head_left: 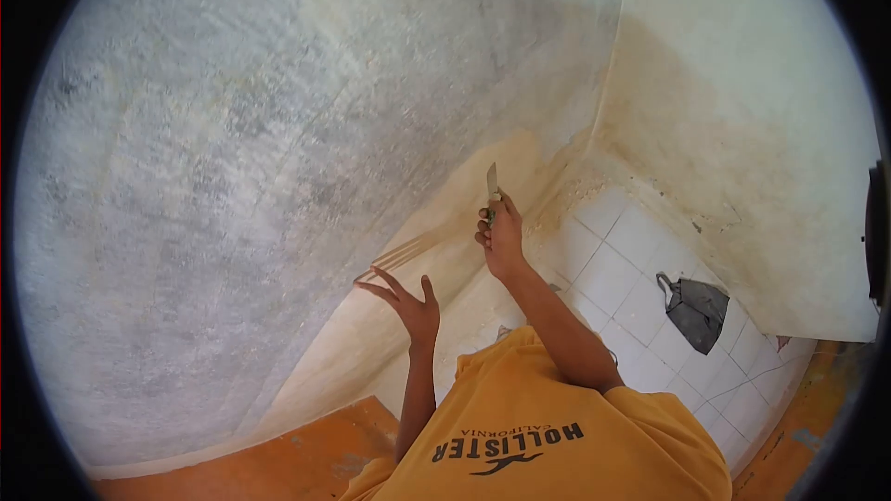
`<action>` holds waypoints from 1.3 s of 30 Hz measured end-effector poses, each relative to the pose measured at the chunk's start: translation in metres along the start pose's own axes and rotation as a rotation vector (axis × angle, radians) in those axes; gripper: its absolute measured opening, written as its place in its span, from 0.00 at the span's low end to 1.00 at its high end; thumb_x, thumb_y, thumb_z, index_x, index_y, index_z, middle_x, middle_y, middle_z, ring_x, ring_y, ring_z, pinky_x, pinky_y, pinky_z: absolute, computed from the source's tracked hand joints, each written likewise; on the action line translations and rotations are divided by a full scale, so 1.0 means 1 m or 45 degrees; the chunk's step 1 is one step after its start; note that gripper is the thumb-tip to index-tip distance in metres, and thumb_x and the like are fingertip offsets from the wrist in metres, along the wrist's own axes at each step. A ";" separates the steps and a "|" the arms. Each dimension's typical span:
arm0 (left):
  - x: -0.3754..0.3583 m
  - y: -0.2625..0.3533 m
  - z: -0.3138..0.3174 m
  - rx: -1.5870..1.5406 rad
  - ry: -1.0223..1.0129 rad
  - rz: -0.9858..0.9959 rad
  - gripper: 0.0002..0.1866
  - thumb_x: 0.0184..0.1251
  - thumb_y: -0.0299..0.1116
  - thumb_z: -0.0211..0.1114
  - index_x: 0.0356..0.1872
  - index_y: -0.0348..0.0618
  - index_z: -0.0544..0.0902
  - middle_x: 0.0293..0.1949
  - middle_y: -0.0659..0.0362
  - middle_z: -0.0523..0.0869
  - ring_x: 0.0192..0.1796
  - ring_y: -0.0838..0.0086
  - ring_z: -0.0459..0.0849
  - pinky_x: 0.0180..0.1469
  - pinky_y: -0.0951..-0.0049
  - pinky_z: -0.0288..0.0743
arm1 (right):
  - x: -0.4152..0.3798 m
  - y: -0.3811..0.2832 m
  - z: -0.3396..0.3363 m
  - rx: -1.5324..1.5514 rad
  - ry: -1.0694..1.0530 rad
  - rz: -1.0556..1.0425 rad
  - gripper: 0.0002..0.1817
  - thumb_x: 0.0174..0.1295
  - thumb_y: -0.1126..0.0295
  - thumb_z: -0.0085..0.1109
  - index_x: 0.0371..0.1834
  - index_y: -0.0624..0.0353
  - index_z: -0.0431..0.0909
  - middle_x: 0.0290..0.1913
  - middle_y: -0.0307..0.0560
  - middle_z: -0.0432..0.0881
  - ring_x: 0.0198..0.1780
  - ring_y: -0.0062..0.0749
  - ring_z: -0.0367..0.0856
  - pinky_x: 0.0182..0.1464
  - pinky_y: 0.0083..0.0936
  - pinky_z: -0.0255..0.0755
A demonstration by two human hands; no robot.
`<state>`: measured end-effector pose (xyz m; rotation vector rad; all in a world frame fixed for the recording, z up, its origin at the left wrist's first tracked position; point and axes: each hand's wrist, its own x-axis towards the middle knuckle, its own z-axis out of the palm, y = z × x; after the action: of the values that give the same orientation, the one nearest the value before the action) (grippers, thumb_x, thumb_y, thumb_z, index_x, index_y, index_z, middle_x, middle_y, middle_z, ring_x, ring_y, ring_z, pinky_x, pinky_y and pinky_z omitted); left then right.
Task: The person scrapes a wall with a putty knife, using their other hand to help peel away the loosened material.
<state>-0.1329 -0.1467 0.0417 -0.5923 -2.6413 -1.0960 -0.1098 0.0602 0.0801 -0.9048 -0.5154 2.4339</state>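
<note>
My right hand [504,243] is closed around a knife [493,182] with a pale, angled blade and a bit of green showing at the handle. Its blade points up, overlapping the beige patch of wall in this view. Lower and to the left, my left hand [416,313] has its fingers spread, fingertips right at the wall. Long finger shadows run from it across the beige strip. Rough, mottled grey wall [278,130] fills most of the left side, bordering the smoother beige lower part [325,362].
A dark grey bag [696,314] with a handle lies on the white floor tiles [617,283] at right. Another wall [752,130], stained brown, meets the grey one at a corner. Crumbs and dust lie along its foot. Orange surfaces [269,445] show near the bottom.
</note>
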 end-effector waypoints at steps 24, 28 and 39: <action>0.106 0.019 0.108 0.569 0.555 -0.035 0.59 0.79 0.64 0.53 0.80 0.37 0.21 0.70 0.11 0.16 0.73 0.14 0.13 0.70 0.17 0.20 | 0.026 -0.062 0.032 0.121 -0.120 0.319 0.03 0.80 0.64 0.50 0.47 0.47 0.69 0.29 0.33 0.67 0.20 0.16 0.57 0.18 0.17 0.50; 0.105 0.012 0.111 0.677 0.561 -0.024 0.59 0.79 0.66 0.51 0.79 0.35 0.20 0.70 0.11 0.15 0.73 0.14 0.12 0.71 0.18 0.21 | 0.031 -0.065 0.027 0.101 -0.112 0.337 0.03 0.81 0.64 0.49 0.47 0.47 0.69 0.30 0.33 0.67 0.20 0.15 0.57 0.18 0.16 0.49; 0.101 0.013 0.107 0.718 0.536 0.026 0.59 0.79 0.63 0.54 0.80 0.39 0.20 0.68 0.07 0.17 0.71 0.08 0.16 0.67 0.12 0.27 | -0.011 -0.075 0.034 -0.255 -0.361 0.347 0.19 0.81 0.58 0.51 0.69 0.49 0.71 0.26 0.28 0.64 0.21 0.10 0.57 0.20 0.15 0.51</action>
<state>-0.2229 -0.0337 0.0109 -0.2354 -2.3904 -0.3690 -0.1019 0.1089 0.1473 -0.7507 -0.7953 2.8198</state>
